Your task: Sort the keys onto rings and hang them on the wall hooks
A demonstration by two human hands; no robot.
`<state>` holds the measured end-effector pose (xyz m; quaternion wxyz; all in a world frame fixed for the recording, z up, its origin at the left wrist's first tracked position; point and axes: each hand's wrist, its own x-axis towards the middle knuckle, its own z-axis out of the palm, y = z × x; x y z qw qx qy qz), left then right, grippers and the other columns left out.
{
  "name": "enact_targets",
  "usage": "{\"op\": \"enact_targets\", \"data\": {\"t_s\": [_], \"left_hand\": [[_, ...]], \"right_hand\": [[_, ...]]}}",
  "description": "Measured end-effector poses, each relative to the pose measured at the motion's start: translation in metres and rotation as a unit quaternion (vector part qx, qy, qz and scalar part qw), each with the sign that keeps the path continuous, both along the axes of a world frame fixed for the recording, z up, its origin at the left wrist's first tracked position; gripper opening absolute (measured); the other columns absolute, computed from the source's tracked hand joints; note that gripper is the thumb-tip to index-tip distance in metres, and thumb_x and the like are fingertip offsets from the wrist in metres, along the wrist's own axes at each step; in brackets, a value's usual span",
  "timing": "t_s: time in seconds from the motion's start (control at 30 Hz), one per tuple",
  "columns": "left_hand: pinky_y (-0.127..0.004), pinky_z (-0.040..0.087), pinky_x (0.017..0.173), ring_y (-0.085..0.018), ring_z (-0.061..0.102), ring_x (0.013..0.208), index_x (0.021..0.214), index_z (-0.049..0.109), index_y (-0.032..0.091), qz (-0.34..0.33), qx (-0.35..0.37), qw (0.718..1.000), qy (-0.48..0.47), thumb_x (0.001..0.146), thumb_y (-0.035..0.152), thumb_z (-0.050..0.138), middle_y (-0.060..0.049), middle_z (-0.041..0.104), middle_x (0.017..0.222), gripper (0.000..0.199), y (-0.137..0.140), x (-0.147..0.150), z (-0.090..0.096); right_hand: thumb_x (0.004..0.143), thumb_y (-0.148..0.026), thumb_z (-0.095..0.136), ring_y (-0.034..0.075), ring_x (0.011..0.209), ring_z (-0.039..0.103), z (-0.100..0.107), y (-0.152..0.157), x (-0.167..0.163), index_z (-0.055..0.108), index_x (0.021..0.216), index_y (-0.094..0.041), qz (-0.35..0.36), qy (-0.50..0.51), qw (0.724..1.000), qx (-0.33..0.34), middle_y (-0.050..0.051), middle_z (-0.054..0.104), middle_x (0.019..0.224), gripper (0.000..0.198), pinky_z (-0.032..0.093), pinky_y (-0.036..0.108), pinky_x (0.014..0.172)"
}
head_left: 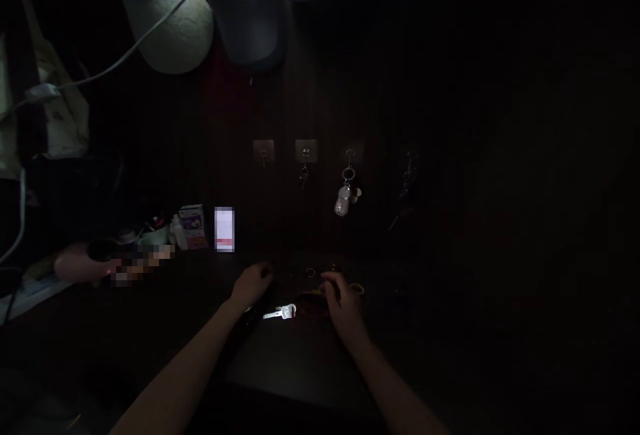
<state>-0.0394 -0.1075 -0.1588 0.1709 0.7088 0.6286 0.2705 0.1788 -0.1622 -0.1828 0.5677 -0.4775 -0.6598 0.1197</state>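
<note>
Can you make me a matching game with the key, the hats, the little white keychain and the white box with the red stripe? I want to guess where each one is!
Things:
1. silver key
2. two hats
3. white keychain
4. striped box

Places:
A. hanging from a wall hook
B. standing at the back of the table
C. up at the top
D. on the table between the hands

Pairs: 1-D, 2-C, 3-A, 4-B

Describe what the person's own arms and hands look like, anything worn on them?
Both forearms are bare as far as the dim head view shows: no sleeves, gloves or watch can be made out. The left hand and right hand also look bare, with no rings visible, though the picture is too dark to rule out small items. The wrists look uncovered too.
</note>
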Motion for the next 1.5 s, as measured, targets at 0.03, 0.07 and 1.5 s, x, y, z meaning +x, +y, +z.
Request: {"op": "enact_targets", "data": {"t_s": [0.03,0.07,1.5], "left_hand": [[-0.026,0.040,0.069,-0.021,0.061,0.083,0.083,0.065,0.022,0.000,0.002,1.000,-0.028,0.074,0.024,0.048,-0.005,0.068,0.088,0.019,0.000,0.001,0.002],[-0.026,0.040,0.070,-0.020,0.061,0.082,0.081,0.065,0.021,0.000,0.005,0.998,-0.061,0.073,0.024,0.049,-0.004,0.068,0.085,0.018,0.000,0.002,0.004],[-0.025,0.045,0.073,-0.012,0.059,0.077,0.087,0.058,0.018,-0.174,-0.193,0.762,-0.593,0.064,0.031,0.073,-0.001,0.060,0.087,0.030,-0.034,0.070,-0.008]], "right_hand": [[0.085,-0.027,0.040,0.016,0.074,0.063,0.000,0.000,0.000,0.058,0.093,-0.021,0.002,0.000,1.000,-0.001,0.003,0.067,0.082,0.020,0.048,0.025,0.067],[0.085,-0.027,0.040,0.016,0.074,0.063,0.000,0.000,0.000,0.058,0.093,-0.021,0.003,0.000,1.000,-0.003,0.003,0.067,0.082,0.020,0.048,0.025,0.068],[0.078,-0.021,0.053,0.017,0.089,0.061,0.004,-0.003,-0.003,0.060,0.095,-0.023,0.021,0.015,0.999,0.026,0.003,0.066,0.093,0.019,0.047,0.030,0.080]]}}
